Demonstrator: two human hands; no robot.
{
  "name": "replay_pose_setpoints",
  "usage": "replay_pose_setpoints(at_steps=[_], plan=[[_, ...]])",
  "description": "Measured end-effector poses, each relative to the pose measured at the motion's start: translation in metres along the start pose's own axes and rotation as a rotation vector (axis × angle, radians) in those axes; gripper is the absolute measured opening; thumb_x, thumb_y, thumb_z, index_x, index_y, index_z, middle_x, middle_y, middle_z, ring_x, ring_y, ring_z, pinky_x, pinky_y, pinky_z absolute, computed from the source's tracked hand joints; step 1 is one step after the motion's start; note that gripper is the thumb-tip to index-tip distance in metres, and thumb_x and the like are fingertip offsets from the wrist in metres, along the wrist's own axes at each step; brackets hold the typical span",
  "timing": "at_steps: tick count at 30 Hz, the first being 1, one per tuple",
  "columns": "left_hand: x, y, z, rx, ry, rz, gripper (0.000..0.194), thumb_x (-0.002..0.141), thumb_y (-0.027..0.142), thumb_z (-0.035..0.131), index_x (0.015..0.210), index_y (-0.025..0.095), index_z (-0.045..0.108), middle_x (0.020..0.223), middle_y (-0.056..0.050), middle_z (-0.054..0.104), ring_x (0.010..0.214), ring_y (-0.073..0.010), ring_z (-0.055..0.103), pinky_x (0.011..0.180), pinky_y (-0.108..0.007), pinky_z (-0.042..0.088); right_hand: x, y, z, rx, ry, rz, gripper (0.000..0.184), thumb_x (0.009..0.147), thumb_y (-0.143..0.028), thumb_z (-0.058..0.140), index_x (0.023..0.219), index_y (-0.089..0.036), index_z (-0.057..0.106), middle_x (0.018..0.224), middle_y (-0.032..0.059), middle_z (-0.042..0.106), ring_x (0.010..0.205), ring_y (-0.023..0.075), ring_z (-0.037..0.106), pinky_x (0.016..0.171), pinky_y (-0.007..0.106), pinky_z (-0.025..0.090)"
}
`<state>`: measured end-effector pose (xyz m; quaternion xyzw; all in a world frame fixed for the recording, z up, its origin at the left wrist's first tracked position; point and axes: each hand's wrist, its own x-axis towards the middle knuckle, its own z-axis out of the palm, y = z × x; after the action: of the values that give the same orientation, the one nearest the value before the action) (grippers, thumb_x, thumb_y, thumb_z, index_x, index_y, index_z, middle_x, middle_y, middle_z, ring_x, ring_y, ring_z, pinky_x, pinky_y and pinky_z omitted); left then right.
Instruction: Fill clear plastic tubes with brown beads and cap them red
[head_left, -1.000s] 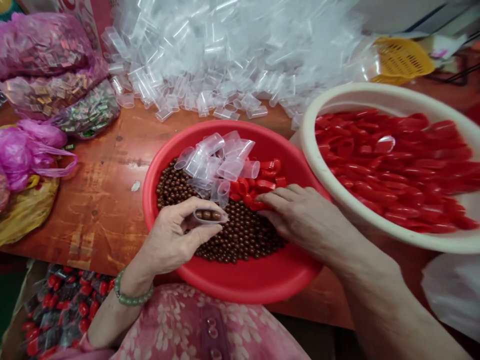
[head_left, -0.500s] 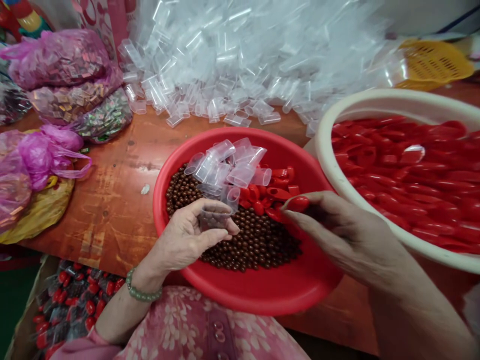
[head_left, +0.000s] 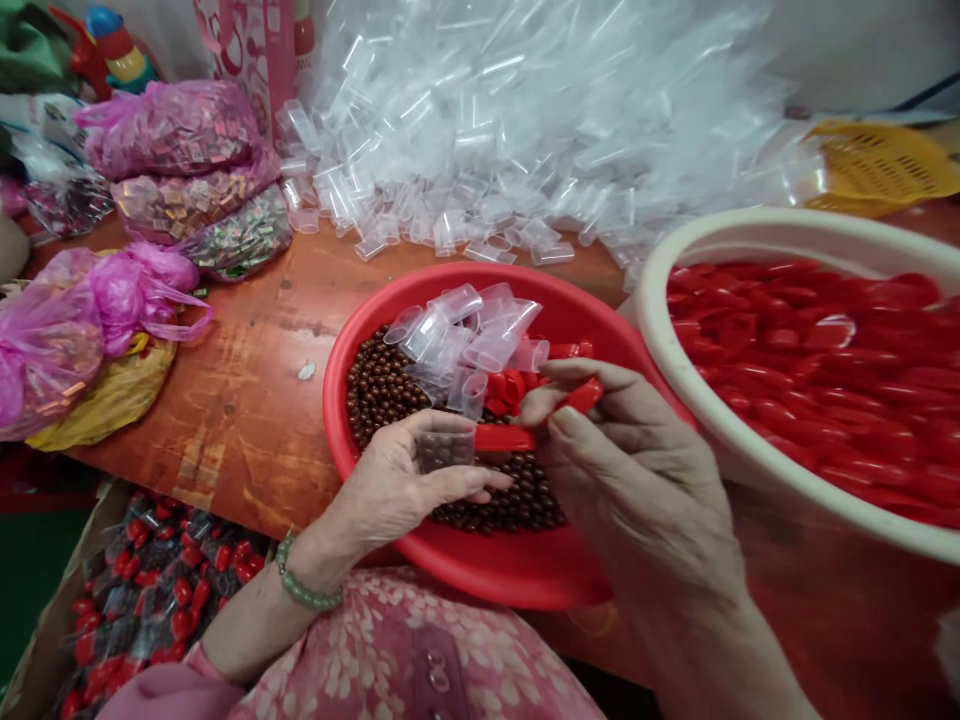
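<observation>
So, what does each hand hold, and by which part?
Left hand: clear tube, by its sides. Right hand: red plastic piece, between thumb and fingers; exact part unclear.

The person wears a pink garment (head_left: 360,650) with a pale print, perhaps leaves or petals, a darker placket (head_left: 424,640) with shiny round buttons (head_left: 436,658), a pink sleeve (head_left: 169,692), and a green beaded bracelet (head_left: 295,587).

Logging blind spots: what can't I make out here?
In the head view:
Clear tube: contents too small and blurred to count; left hand partly covers it.
Red piece: right end hidden by the right hand.
White basin: right side cut off by the right edge.
Heap of clear tubes: back blurred, top cut off by the upper edge.
</observation>
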<state>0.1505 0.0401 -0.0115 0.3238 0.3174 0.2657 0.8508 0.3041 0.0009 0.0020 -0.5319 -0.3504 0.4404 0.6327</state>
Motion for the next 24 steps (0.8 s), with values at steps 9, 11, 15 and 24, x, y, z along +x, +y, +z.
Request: replay_pose_setpoints(at_steps=[9,11,15,24], plan=[[0.001,-0.005,0.001,0.059,0.082,0.058,0.029,0.067,0.016,0.076,0.093,0.013,0.063,0.078,0.000,0.070,0.069,-0.0097,0.065,0.073,-0.025,0.052,-0.016,0.010,-0.014,-0.748,-0.246,-0.418,0.039,0.093,-0.018,0.053,0.131,-0.028,0.057,0.102,0.0051,0.060,0.090,0.0145,0.063,0.076,0.026,0.056],[0.002,-0.006,0.002,0.078,0.087,0.061,0.028,0.068,0.014,0.074,0.094,0.013,0.065,0.079,0.000,0.069,0.074,-0.0098,0.064,0.077,-0.025,0.051,-0.016,0.010,-0.014,-0.854,-0.317,-0.528,0.043,0.093,-0.013,0.051,0.134,-0.028,0.054,0.103,0.0064,0.061,0.088,0.0144,0.064,0.074,0.025,0.057],[0.004,-0.007,0.003,0.093,0.061,0.079,0.023,0.070,0.009,0.068,0.093,0.013,0.067,0.082,0.000,0.070,0.080,-0.0102,0.062,0.081,-0.024,0.048,-0.017,0.017,-0.015,-1.016,-0.346,-0.678,0.051,0.093,-0.010,0.051,0.141,-0.027,0.047,0.108,0.0097,0.061,0.094,0.0182,0.064,0.080,0.031,0.058],[0.005,-0.003,0.003,0.148,0.029,0.044,0.023,0.068,0.011,0.069,0.091,0.013,0.070,0.078,0.000,0.068,0.071,-0.0090,0.059,0.075,-0.023,0.047,-0.013,0.021,-0.027,-1.030,-0.380,-0.648,0.056,0.092,-0.009,0.050,0.144,-0.029,0.045,0.101,0.0092,0.066,0.087,0.0186,0.067,0.071,0.028,0.059]])
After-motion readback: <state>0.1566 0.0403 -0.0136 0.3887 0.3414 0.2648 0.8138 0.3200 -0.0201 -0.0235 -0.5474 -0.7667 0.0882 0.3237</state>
